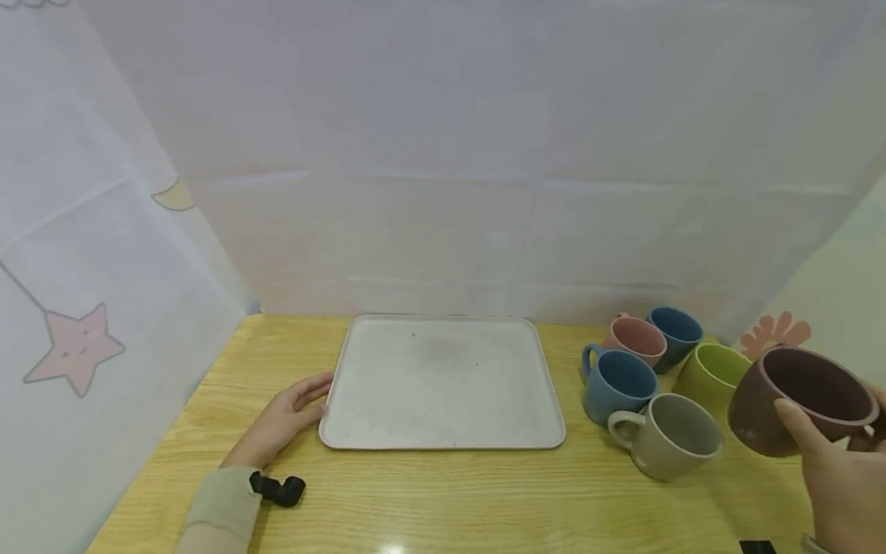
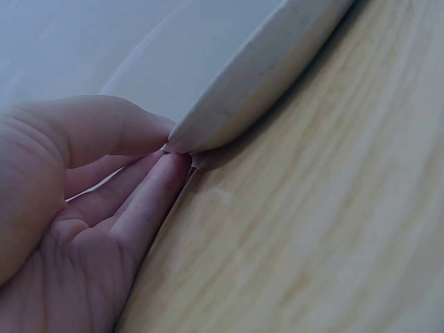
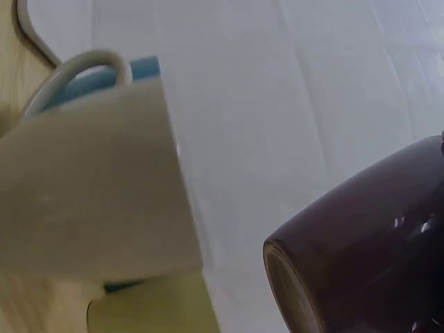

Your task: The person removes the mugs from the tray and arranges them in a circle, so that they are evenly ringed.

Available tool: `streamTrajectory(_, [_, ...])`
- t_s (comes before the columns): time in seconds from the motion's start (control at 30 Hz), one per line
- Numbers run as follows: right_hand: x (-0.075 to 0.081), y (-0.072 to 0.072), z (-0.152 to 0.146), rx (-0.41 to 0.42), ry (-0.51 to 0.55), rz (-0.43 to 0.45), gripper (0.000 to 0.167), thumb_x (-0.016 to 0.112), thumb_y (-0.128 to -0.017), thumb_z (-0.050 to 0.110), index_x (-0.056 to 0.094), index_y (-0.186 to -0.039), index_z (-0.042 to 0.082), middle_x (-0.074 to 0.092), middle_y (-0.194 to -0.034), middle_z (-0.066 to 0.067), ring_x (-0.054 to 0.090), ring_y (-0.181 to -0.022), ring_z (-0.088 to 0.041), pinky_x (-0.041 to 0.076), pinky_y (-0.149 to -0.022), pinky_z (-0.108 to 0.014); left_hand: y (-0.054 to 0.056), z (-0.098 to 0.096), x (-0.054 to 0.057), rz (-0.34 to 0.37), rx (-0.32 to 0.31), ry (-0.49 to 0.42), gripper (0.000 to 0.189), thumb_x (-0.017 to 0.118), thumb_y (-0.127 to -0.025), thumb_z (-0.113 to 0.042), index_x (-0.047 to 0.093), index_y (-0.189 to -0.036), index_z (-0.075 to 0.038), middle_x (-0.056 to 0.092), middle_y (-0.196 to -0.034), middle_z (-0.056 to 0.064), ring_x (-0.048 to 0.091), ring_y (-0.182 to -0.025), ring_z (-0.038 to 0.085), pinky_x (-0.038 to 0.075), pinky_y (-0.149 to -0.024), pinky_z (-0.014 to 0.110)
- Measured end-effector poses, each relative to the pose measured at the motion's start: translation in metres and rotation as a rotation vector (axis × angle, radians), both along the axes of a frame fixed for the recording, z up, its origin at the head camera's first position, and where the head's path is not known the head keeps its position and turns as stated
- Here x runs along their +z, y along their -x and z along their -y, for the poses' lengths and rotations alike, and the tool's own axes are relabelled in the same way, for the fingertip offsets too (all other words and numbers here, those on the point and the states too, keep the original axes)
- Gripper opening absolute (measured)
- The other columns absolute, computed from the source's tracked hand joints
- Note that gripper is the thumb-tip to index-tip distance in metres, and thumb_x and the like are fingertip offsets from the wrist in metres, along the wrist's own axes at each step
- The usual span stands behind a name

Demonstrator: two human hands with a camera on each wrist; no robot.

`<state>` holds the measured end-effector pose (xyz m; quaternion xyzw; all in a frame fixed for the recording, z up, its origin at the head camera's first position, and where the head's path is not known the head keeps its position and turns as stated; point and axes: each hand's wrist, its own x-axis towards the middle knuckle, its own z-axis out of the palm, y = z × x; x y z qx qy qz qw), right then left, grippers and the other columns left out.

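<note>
A white rectangular tray (image 1: 443, 396) lies flat on the wooden table. At its left edge is my left hand (image 1: 282, 419); in the left wrist view the thumb and fingers (image 2: 149, 194) pinch the tray's rim (image 2: 236, 83). My right hand (image 1: 841, 481) grips a dark purple-brown mug (image 1: 764, 415) at the far right, its thumb against the mug's outer side. This mug is held up off the table, tilted, with its base showing in the right wrist view. Beside it stands a grey-beige mug (image 1: 667, 450), handle pointing left. The right hand's other fingers are mostly hidden.
Behind the grey-beige mug cluster a blue mug (image 1: 616, 388), a pink mug (image 1: 637, 340), a darker blue mug (image 1: 673, 335) and a yellow-green mug (image 1: 709, 377). A white cloth (image 1: 443, 192) hangs along the table's back. Bare wood (image 1: 429, 500) lies in front of the tray.
</note>
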<state>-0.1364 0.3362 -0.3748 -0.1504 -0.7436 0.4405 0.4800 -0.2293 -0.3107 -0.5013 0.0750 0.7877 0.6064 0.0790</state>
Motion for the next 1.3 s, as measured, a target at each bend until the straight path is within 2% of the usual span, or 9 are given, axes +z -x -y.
streamTrajectory(0.1, [-0.006, -0.003, -0.013, -0.105, 0.049, 0.078, 0.07, 0.083, -0.081, 0.011, 0.055, -0.144, 0.022, 0.049, -0.112, 0.029, 0.045, -0.097, 0.01, 0.036, -0.087, -0.007, 0.002, 0.0, -0.001, 0.004, -0.003, -0.002, 0.065, 0.064, -0.102, -0.016, 0.034, -0.158, -0.005, 0.041, -0.157, 0.02, 0.031, -0.147, 0.034, 0.04, -0.097, 0.009])
streamTrajectory(0.3, [-0.018, -0.005, -0.03, -0.142, 0.168, 0.24, 0.076, 0.082, -0.083, 0.02, 0.046, -0.15, 0.024, 0.042, -0.122, 0.028, 0.044, -0.113, 0.01, 0.037, -0.109, -0.017, 0.0, 0.0, 0.001, 0.002, -0.012, 0.013, 0.066, 0.064, -0.102, -0.018, 0.032, -0.159, -0.005, 0.039, -0.158, 0.021, 0.029, -0.148, 0.037, 0.039, -0.096, 0.008])
streamTrajectory(0.37, [-0.023, -0.004, -0.034, -0.133, 0.212, 0.321, 0.078, 0.08, -0.086, 0.026, 0.041, -0.153, 0.026, 0.038, -0.121, 0.029, 0.044, -0.116, 0.007, 0.038, -0.109, -0.018, -0.001, 0.001, 0.002, 0.005, -0.008, 0.017, 0.067, 0.064, -0.102, -0.019, 0.032, -0.159, -0.005, 0.039, -0.158, 0.021, 0.029, -0.148, 0.036, 0.04, -0.096, 0.008])
streamTrajectory(0.5, [-0.033, -0.002, -0.041, -0.109, 0.29, 0.457, 0.086, 0.081, -0.086, 0.036, 0.034, -0.157, 0.024, 0.035, -0.115, 0.03, 0.043, -0.107, 0.009, 0.04, -0.095, -0.006, 0.0, 0.001, 0.002, 0.012, -0.004, 0.023, 0.067, 0.065, -0.102, -0.021, 0.033, -0.158, -0.007, 0.04, -0.157, 0.019, 0.03, -0.148, 0.035, 0.04, -0.096, 0.008])
streamTrajectory(0.63, [-0.044, 0.0, -0.043, -0.093, 0.327, 0.507, 0.09, 0.085, -0.082, 0.039, 0.038, -0.155, 0.014, 0.041, -0.111, 0.024, 0.042, -0.089, 0.012, 0.044, -0.07, -0.001, 0.001, 0.002, 0.0, 0.016, -0.01, 0.012, 0.066, 0.065, -0.102, -0.021, 0.034, -0.158, -0.007, 0.041, -0.157, 0.019, 0.03, -0.148, 0.034, 0.04, -0.097, 0.009])
streamTrajectory(0.73, [-0.05, 0.002, -0.042, -0.094, 0.324, 0.505, 0.089, 0.088, -0.08, 0.037, 0.044, -0.151, 0.008, 0.045, -0.106, 0.02, 0.044, -0.081, 0.012, 0.04, -0.058, -0.001, 0.002, 0.002, -0.002, 0.02, -0.014, 0.0, 0.066, 0.065, -0.102, -0.021, 0.033, -0.158, -0.007, 0.04, -0.157, 0.019, 0.031, -0.148, 0.033, 0.041, -0.097, 0.009])
streamTrajectory(0.9, [-0.057, 0.003, -0.04, -0.1, 0.302, 0.542, 0.083, 0.089, -0.077, 0.039, 0.049, -0.144, 0.012, 0.047, -0.106, 0.014, 0.044, -0.078, 0.012, 0.04, -0.057, -0.002, 0.002, 0.001, -0.003, 0.023, -0.006, 0.0, 0.066, 0.065, -0.101, -0.02, 0.034, -0.158, -0.007, 0.041, -0.157, 0.018, 0.032, -0.148, 0.033, 0.041, -0.097, 0.009])
streamTrajectory(1.13, [-0.068, 0.005, -0.038, -0.093, 0.325, 0.651, 0.103, 0.087, -0.077, 0.049, 0.035, -0.157, 0.009, 0.046, -0.129, 0.001, 0.042, -0.091, 0.005, 0.036, -0.057, -0.002, 0.001, 0.002, 0.0, 0.03, -0.015, -0.003, 0.066, 0.064, -0.102, -0.02, 0.032, -0.158, -0.006, 0.038, -0.158, 0.02, 0.029, -0.149, 0.034, 0.041, -0.097, 0.009])
streamTrajectory(1.3, [-0.076, 0.009, -0.037, -0.084, 0.352, 0.597, 0.093, 0.089, -0.076, 0.045, 0.04, -0.151, 0.02, 0.04, -0.124, 0.017, 0.042, -0.107, -0.001, 0.035, -0.067, -0.003, 0.001, 0.001, 0.002, 0.028, -0.016, -0.007, 0.066, 0.063, -0.102, -0.018, 0.032, -0.158, -0.005, 0.038, -0.158, 0.021, 0.029, -0.149, 0.034, 0.04, -0.097, 0.009])
